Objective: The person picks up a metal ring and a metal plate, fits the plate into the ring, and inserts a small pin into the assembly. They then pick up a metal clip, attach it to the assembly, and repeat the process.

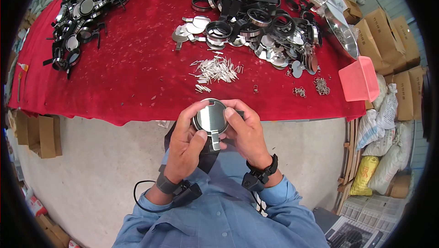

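Note:
Just off the near table edge, I hold a round polished metal lid [211,116] with a narrow flat tab pointing toward me. Dark rim shows around it, and it looks seated in a black ring like those piled on the table. My left hand [184,147] grips its left side, thumb low by the tab and fingers over the upper left edge. On the right side, my right hand [248,133] is closed with its thumb on the rim. A dark piece juts out past the right fingers. Fingers underneath are partly hidden.
Red cloth covers the table [151,65]. Ahead lie metal pins [217,69], small wire springs [321,86], loose round lids [196,24] and a heap of black rings [256,17]. Assembled pieces [84,8] pile at far left. A pink bin [359,79] and metal bowl [340,33] stand right.

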Motion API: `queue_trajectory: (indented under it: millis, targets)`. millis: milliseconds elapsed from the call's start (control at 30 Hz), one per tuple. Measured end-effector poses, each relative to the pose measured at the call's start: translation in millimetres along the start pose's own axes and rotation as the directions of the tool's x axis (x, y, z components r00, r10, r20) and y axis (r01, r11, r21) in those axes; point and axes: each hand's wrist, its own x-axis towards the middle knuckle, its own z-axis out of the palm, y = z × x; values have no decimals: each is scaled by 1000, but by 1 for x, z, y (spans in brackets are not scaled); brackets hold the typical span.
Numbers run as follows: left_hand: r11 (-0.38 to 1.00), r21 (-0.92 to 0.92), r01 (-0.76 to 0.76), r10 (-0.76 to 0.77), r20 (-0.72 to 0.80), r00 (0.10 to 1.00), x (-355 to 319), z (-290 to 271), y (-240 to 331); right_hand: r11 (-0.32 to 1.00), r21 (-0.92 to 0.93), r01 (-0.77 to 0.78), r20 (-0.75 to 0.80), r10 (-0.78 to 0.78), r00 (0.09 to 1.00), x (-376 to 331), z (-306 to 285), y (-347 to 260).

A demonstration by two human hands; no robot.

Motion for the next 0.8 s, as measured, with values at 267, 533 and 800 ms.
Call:
queue_trajectory:
  millis: [267, 533, 800]
  targets:
    - [996, -58, 72, -75, -61, 995, 2, -12, 1, 635, -721, 278, -168, -550, 818, 39, -65, -31]
    - [990, -101, 98, -115, -176, 978, 7, -12, 3, 123, -966, 226, 94, -650, 754, 52, -81, -25]
    - [974, -187, 131, -170, -215, 962, 11, -16, 2, 533, -764, 363, -1, -565, 825, 23, -44, -27]
